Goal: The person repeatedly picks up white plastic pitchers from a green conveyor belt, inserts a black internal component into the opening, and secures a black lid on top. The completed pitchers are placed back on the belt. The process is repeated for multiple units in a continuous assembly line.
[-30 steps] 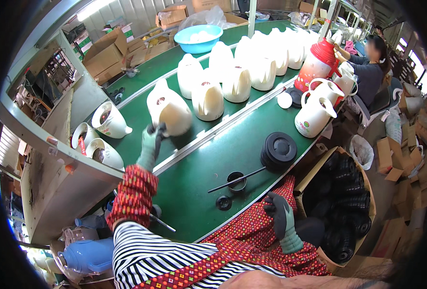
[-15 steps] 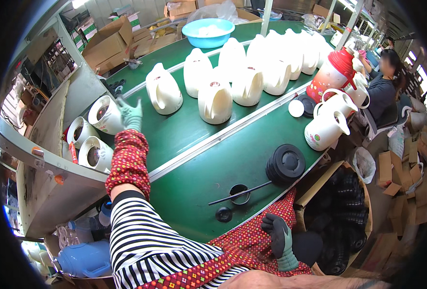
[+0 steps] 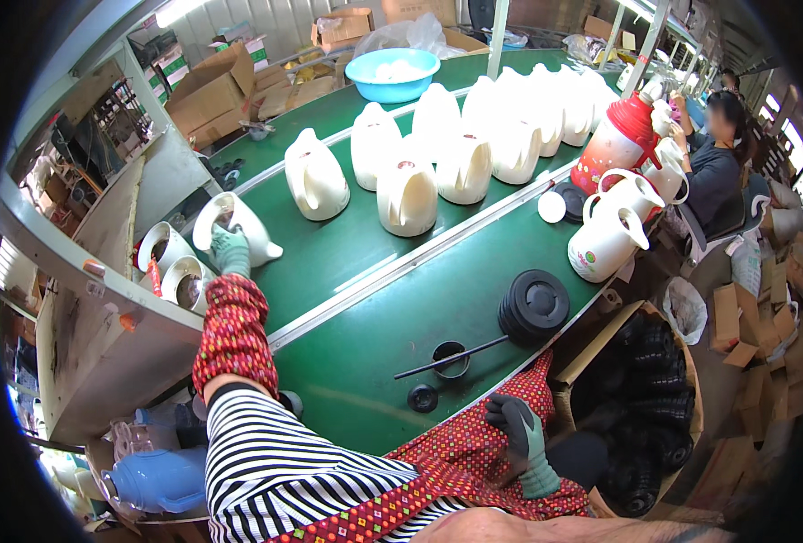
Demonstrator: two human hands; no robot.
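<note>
Broadly, a long green worktable (image 3: 356, 339) spans the view, divided lengthwise by a pale metal rail (image 3: 365, 300). At the far right sits a co-worker (image 3: 720, 176) in a dark top, arms raised toward the table. Beside the wearer's lap, an open carton (image 3: 591, 346) holds many black round parts. Toward the back of the table stands a light-blue basin (image 3: 392, 90) with white pieces inside. Near the right edge, a red-and-white vacuum flask (image 3: 602, 154) stands upright, with white handled pitchers (image 3: 598, 246) in front of it. Beyond the rail, white jug shells (image 3: 318, 185) stand upright in a loose cluster. Left of these, one white jug shell (image 3: 255, 233) lies tilted on the table, its round opening toward the left; two more shells (image 3: 187, 281) rest just beside it. The gloved left hand (image 3: 229, 249) grips this tilted shell by its rim, fingers partly closed over the edge. The gloved right hand (image 3: 519, 425) hovers over the lap, fingers loosely curled, with nothing visible in its grasp. Smaller items lie near the table's front edge: a stack of black lids (image 3: 535, 308), a black ring (image 3: 451, 360) crossed by a thin dark rod (image 3: 483, 346), and a small black cap (image 3: 422, 398).
</note>
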